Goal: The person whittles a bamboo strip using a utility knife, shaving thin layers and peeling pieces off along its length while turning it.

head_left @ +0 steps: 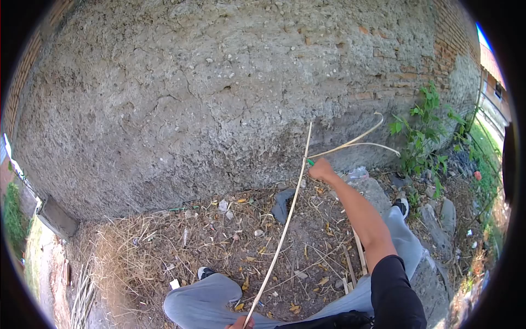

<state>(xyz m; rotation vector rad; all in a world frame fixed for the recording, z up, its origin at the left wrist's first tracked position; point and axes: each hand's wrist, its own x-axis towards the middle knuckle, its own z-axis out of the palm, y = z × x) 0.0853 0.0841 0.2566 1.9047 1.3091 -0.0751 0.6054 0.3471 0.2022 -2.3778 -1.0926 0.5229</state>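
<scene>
A long pale strip runs from the bottom centre up toward the wall. Its near end is in my left hand, low at the frame's bottom edge, fingers wrapped round it. My right hand is stretched forward at the strip's upper part, closed round a small green-handled object that touches the strip. What the rest of that object looks like is hidden by the hand. Beyond my right hand, thin split strips curve out to the right, one upward and one downward.
A rough plastered wall rises in front. Dry stalks, leaves and litter cover the ground. A green plant and stone slabs stand at the right. Cut sticks lie at lower left. My bent legs are below.
</scene>
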